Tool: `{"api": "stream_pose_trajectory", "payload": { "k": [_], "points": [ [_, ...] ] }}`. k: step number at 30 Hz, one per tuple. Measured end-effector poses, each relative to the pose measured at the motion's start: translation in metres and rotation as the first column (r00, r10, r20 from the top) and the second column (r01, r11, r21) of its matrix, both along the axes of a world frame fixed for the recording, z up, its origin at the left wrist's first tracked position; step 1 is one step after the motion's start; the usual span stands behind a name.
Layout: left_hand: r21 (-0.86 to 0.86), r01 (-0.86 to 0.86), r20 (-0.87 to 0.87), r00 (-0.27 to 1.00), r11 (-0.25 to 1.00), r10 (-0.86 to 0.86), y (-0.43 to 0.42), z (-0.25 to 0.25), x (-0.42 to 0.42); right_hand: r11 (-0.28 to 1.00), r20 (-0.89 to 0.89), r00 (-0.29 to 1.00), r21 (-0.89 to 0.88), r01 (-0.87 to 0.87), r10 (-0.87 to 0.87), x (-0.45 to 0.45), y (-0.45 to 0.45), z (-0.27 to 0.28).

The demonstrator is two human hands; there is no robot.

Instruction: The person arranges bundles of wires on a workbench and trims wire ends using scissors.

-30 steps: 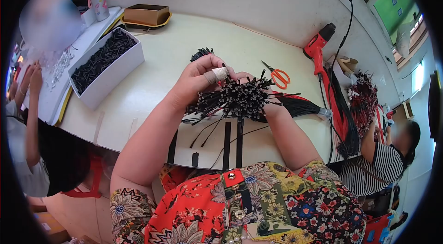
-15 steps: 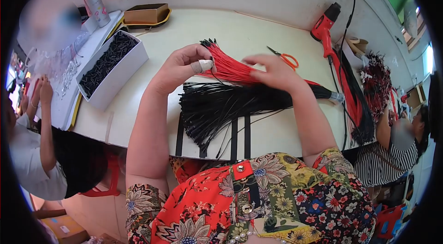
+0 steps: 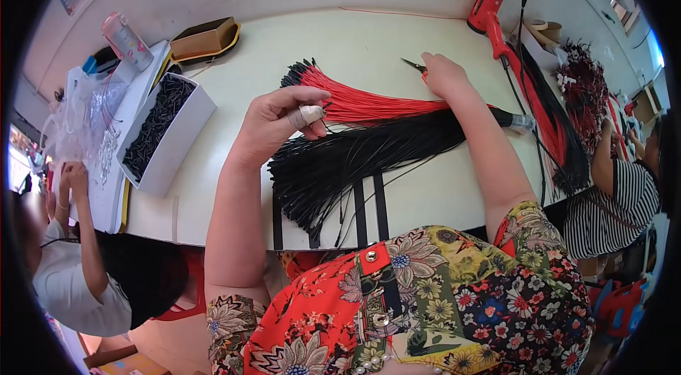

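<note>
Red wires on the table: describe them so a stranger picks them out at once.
Start at the pale tabletop and find the left hand. By its fingertips spread the red wires, black-tipped and narrowing towards the right forearm. Red sets them apart from the black wires nearer the body; the mixed bundle lies farther right, by the heat gun.
</note>
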State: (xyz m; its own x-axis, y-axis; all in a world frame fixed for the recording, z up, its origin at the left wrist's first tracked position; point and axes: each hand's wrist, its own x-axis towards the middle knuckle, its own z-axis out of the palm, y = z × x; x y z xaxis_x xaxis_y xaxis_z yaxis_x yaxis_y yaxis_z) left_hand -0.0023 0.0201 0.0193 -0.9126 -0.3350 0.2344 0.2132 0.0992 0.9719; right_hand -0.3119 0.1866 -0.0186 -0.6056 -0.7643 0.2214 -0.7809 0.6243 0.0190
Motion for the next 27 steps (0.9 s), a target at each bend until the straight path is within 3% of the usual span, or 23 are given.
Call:
{"api": "stream_pose_trajectory", "payload": {
  "k": [2, 8, 11, 14, 17, 18, 21, 24, 27],
  "points": [
    [-0.026, 0.012, -0.015, 1.0, 1.0, -0.013, -0.001, -0.002, 0.0, 0.996, -0.002, 1.0, 0.084, 0.0, 0.0, -0.002, 0.004, 0.0],
    [0.01, 0.032, -0.02, 0.999, 0.999, -0.032, -0.005, -0.007, 0.0, 0.997, 0.105, 0.994, 0.08, 0.008, -0.016, -0.008, 0.0, 0.006],
    [0.025, 0.045, -0.041, 0.998, 0.999, -0.044, -0.007, -0.008, 0.0, 0.961, 0.066, 0.989, -0.251, -0.114, 0.135, -0.018, 0.005, -0.008],
    [0.021, 0.044, -0.078, 0.996, 0.999, -0.043, -0.005, -0.006, 0.001, 0.824, 0.067, 0.948, -0.515, -0.235, 0.312, -0.014, 0.008, -0.004],
    [0.012, 0.024, -0.112, 0.993, 1.0, -0.023, -0.003, -0.006, 0.0, 0.754, 0.419, 0.808, -0.655, -0.046, 0.413, 0.012, 0.006, 0.025],
    [0.009, 0.013, -0.122, 0.992, 1.0, -0.012, -0.003, -0.007, -0.001, 0.716, 0.559, 0.657, -0.697, 0.043, 0.506, 0.032, 0.009, 0.042],
    [-0.023, -0.008, -0.158, 0.987, 1.0, 0.004, -0.005, -0.01, -0.001, 0.791, 0.706, 0.437, -0.611, -0.023, 0.558, 0.08, 0.013, 0.072],
    [-0.02, -0.013, -0.17, 0.985, 1.0, 0.009, -0.006, -0.01, 0.0, 0.718, 0.614, 0.386, -0.649, -0.25, 0.689, 0.112, 0.009, 0.07],
    [-0.03, 0.004, -0.19, 0.982, 1.0, -0.01, -0.007, -0.012, 0.001, 0.581, 0.308, 0.517, -0.616, -0.531, 0.799, 0.134, 0.008, 0.068]
  ]
}}
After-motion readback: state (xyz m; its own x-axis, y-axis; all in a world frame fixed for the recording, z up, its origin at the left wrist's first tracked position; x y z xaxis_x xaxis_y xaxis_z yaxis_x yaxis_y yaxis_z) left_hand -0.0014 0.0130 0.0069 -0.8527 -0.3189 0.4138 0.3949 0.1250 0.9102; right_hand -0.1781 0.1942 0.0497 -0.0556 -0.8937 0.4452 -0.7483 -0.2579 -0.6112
